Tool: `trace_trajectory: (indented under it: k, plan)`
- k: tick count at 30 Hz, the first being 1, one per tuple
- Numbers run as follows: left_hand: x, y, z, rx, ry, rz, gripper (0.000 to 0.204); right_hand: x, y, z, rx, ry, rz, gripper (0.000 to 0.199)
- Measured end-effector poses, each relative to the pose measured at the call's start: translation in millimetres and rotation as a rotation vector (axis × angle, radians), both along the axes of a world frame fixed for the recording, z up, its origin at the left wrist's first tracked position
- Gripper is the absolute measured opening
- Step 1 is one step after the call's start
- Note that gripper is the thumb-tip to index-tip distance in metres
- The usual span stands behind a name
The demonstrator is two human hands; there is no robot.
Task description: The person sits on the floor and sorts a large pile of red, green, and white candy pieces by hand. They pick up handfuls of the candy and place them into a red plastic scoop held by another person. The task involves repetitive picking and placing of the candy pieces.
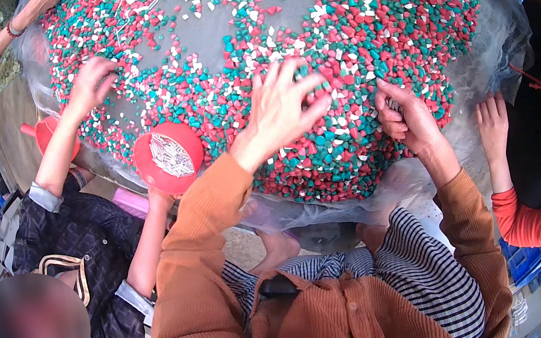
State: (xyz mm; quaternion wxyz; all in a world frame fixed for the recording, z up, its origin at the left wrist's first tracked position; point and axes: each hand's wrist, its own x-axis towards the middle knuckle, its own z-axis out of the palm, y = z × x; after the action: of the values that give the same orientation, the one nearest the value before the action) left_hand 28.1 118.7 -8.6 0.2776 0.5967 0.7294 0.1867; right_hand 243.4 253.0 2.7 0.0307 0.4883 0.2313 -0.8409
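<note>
A wide heap of small red, green and white plastic pieces (313, 169) covers the work surface in front of me. Over its middle is my left hand (282, 107), back up, with the fingers bent and spread apart; I see nothing gripped in it. My right hand (411, 117) is at the heap's right side, palm partly turned up. Its fingers are curled in toward the thumb, and whatever they may hold is too small to make out. Loose pieces lie close around both hands.
At left a person in a dark patterned shirt (83, 234) holds a red bowl (190, 143) of thin white sticks and reaches over the heap. A red scoop (53, 136) is beyond. Orange-red sleeves (540, 215) show at right. Clear plastic sheeting (476, 80) edges the heap.
</note>
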Motion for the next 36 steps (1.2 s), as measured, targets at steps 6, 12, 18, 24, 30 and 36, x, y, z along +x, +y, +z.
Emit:
trace_trajectory:
  k: [6,12,18,24,30,36]
  plan:
    - [-16.9,-27.4,65.9,-0.295,-0.186,-0.363,0.032,0.2,-1.2,1.0,0.024,-0.021,0.027,0.033]
    - [-114.1,44.9,54.9,0.001,0.154,-0.096,0.035,2.1,-0.7,1.4,0.023,-0.027,0.004,0.033]
    - [-99.1,146.2,-15.6,0.500,0.100,0.103,0.016,3.9,0.2,4.6,0.029,-0.004,0.000,0.035]
    - [-14.9,125.0,-60.1,0.330,0.204,-0.210,0.063,16.3,3.6,1.8,0.026,-0.028,-0.027,0.035]
    - [-61.4,81.9,30.0,-0.436,0.419,-0.465,0.022,40.2,14.2,-2.3,0.045,-0.097,-0.078,0.034]
    - [-43.4,133.4,-32.3,0.219,0.271,0.142,0.020,19.3,13.6,9.4,0.073,-0.032,-0.033,0.035]
